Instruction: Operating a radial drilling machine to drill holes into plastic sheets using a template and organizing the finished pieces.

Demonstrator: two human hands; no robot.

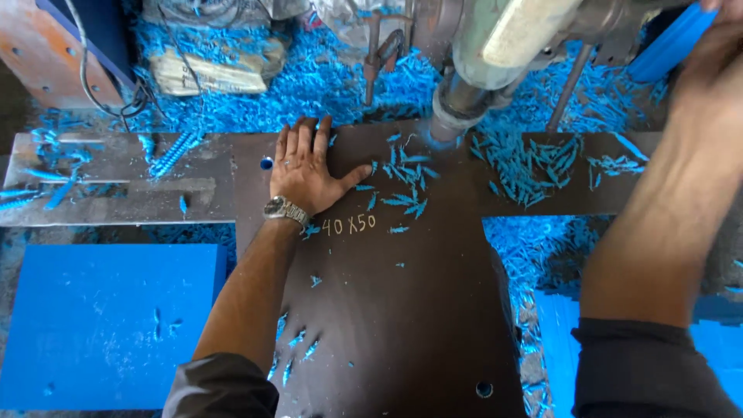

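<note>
the left hand lies flat and open, fingers spread, pressing down on the dark plate and holding nothing. it sits just left of the drill, whose nose meets the plate at its far edge. the right hand is raised to the right of the drill, up at a blue handle; it is blurred and half out of frame, so i cannot tell how far it is closed or whether it truly grips the handle. blue chips lie just right of the drill and in heaps behind it; a blue block sits well to the drill's lower left. to do this well, i judge the flat palm should keep firm, even weight on the plate so it cannot turn, with fingers kept away from the drill's nose and the loose chips, and the handle fed steadily.
</note>
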